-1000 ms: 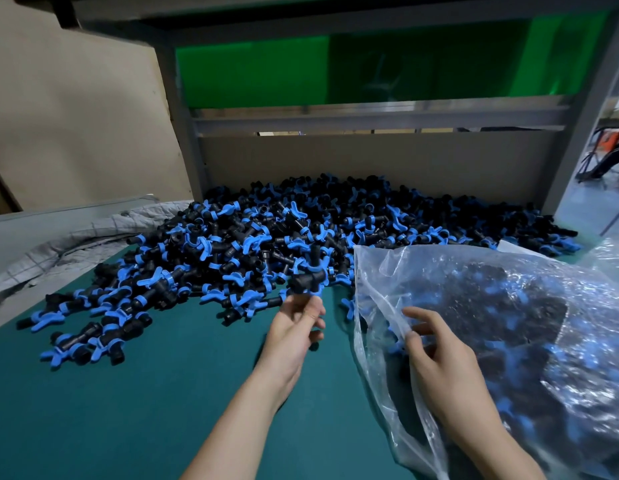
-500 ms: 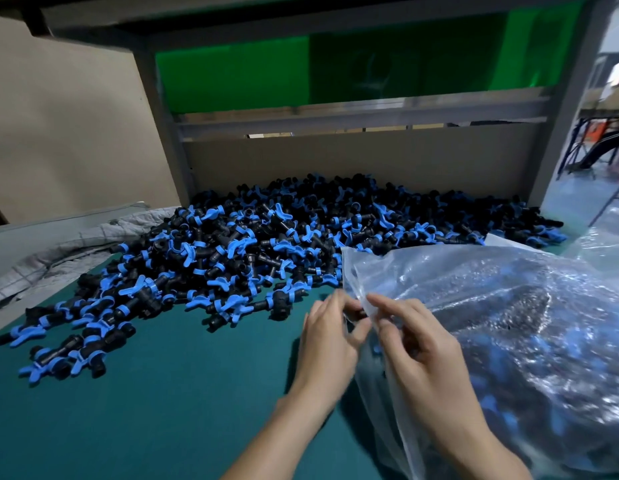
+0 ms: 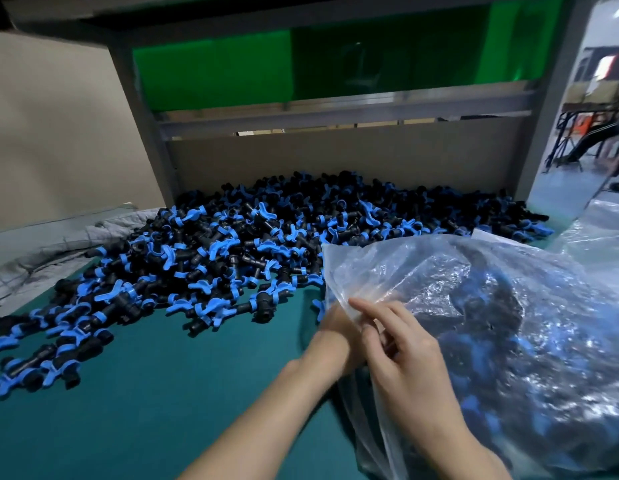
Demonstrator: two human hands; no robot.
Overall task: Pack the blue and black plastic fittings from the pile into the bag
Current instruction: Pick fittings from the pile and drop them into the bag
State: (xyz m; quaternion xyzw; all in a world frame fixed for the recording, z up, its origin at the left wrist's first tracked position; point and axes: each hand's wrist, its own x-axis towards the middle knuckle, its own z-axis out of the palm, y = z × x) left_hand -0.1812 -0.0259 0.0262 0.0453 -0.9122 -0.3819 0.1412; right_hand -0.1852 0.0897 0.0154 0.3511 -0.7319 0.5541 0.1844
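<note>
Left hand (image 3: 337, 325) is in at the mouth of the clear plastic bag (image 3: 370, 265), near centre. The film covers its fingers, so I cannot tell whether they grip a fitting or lie slack. Right hand (image 3: 406, 356) is just beside it on the near side, with thumb and curled fingers pinching the mouth film and forefinger stretched out. The bag lies on its side at the right of the green mat (image 3: 162, 403), mouth facing left toward the pile of fittings (image 3: 252, 244), which spreads from the far centre to the near left.

Risks, as I judge them: the film is slack, so if my pinch slips the mouth folds shut over my left hand. The blue wing handles look apt to snag or tear thin plastic as my hand comes out. With the bag lying flat and well filled, packed pieces could roll back out onto the mat. One T-shaped fitting (image 3: 263, 303) sits near the mouth, where a wrist could knock it.

Count: two hands, one bag in use, one pile. Fittings in pile and bag are far too many to count. One grey padded cloth (image 3: 41, 244), far left.
</note>
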